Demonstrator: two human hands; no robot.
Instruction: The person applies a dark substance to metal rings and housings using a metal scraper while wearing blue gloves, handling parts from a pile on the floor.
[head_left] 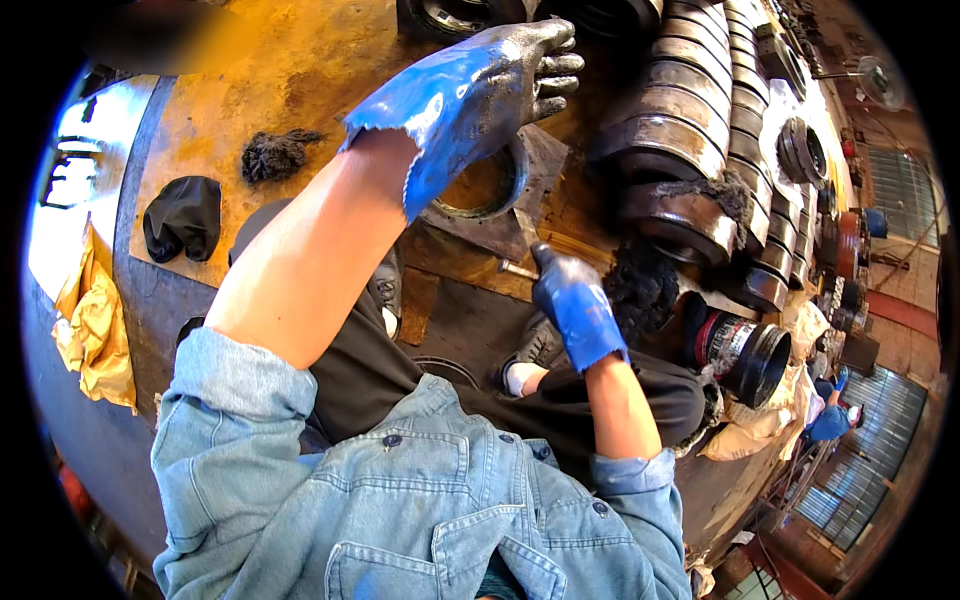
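My left hand (525, 80), in a blue rubber glove blackened with grime, reaches far forward over the work area. Its fingers are apart and slightly bent, with nothing seen in them. Below that wrist lies a dark metal ring (517, 185) on a greasy, roughly square plate (548, 160). My right hand (578, 300), gloved in the same blue and black, is closed round a small hand tool (518, 270). A short metal rod end shows beside the fist; the tool's exact kind is unclear. A narrow pale strip (526, 226) shows between this hand and the plate.
Stacked metal rings (680, 110) stand in rows at the right. A dark, shaggy rag (640, 285) lies near my right hand, beside an open can (740, 350). Another dark clump (275, 155) and a black cloth (182, 218) lie at the left, near a yellow bag (95, 325).
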